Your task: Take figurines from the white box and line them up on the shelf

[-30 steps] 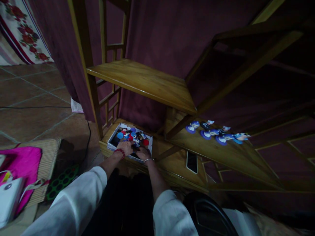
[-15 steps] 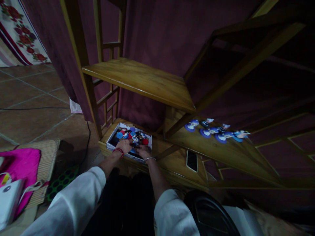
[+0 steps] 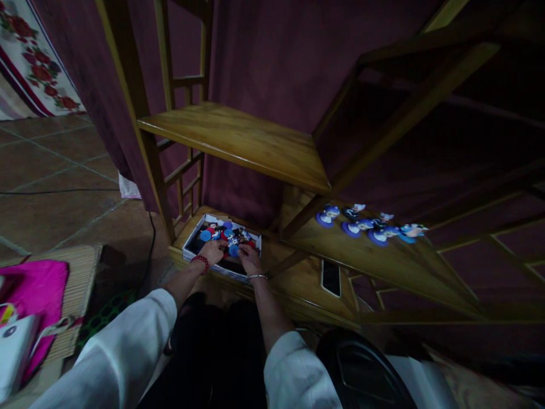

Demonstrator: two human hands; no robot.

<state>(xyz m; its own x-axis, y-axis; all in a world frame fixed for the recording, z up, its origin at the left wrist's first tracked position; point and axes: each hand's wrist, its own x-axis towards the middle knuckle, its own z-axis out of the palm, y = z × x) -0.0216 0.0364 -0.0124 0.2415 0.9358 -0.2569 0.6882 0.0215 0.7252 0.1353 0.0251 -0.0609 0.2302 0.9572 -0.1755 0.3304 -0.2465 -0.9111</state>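
On the low shelf, a shallow white box (image 3: 186,253) holds a jumble of small figurines with blue, red and black parts. My left hand (image 3: 213,251), with a red bead bracelet, reaches over the box's near side, its bent fingers closed at a small figurine. My right hand (image 3: 250,260), with a silver bracelet, comes in from the right, thumb and fingers pinched at the same figurine's round blue base (image 3: 233,250). That figurine lies between both hands, over the middle of the box. Exact fingertip contact is small and dim.
Several purple- and blue-based figurines (image 3: 378,234) stand on the raised shelf (image 3: 409,272) to the right. A phone (image 3: 331,278) lies on the lower board. A wooden shelf (image 3: 238,136) overhangs the box. On the left, a pink cloth (image 3: 46,289) and white device (image 3: 17,346) rest on a woven surface.
Both hands have come up slightly from deeper in the box. A blue round base now shows between them. The view has shifted slightly.
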